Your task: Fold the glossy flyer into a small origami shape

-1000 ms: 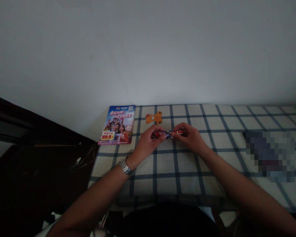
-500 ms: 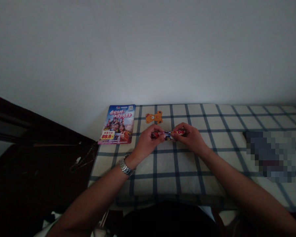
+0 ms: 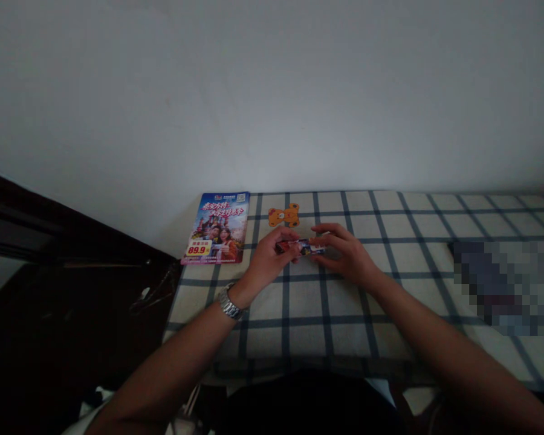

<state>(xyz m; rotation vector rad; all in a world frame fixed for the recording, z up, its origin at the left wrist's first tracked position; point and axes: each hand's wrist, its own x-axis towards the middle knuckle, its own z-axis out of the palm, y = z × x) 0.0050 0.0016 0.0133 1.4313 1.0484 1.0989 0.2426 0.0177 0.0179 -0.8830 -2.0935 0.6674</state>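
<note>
Both hands meet over a small folded strip of printed paper with red, blue and white colours, held just above the checked tablecloth. My left hand, with a metal watch on the wrist, pinches the strip's left end. My right hand presses the right part of the strip, thumb and fingers closed around it. An orange bear-shaped cutout lies flat just beyond the hands.
A colourful flyer with a price mark lies at the table's far left corner. A blurred dark patch lies on the cloth at right. A white wall rises behind the table; dark furniture stands at left.
The strip looks shorter now, and my right hand has slid left along it toward my left hand. The left hand has hardly moved.
</note>
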